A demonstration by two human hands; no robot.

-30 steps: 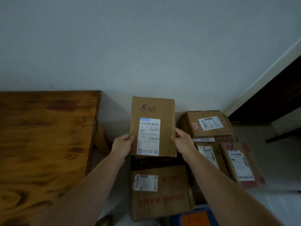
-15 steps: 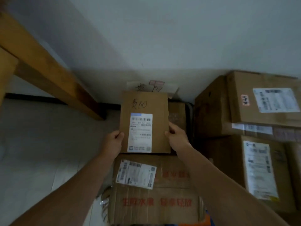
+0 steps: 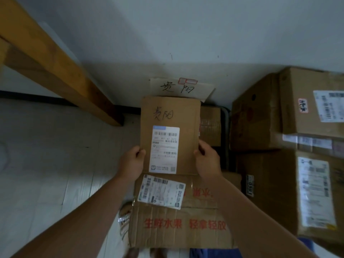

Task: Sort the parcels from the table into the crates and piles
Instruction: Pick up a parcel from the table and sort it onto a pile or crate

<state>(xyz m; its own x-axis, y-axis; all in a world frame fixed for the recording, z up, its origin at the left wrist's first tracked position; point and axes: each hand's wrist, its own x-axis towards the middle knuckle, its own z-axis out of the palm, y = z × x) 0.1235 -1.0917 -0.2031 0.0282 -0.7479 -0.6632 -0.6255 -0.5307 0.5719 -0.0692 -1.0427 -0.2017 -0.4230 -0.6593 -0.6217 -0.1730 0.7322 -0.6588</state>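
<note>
A makeshift parcel-sorting corner in a plain room: labelled cardboard boxes (image 3: 260, 123) stacked on pale floor tiles (image 3: 46, 164) against a white wall (image 3: 186, 34), and a handwritten paper sign (image 3: 178, 88) whose characters match those on the flat cardboard parcel (image 3: 184, 116).

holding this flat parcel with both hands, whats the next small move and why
Probably lower the flat parcel onto the box below the paper sign: parcel and sign bear the same handwritten characters, and the left hand and right hand hold it right in front of that sign.
</note>
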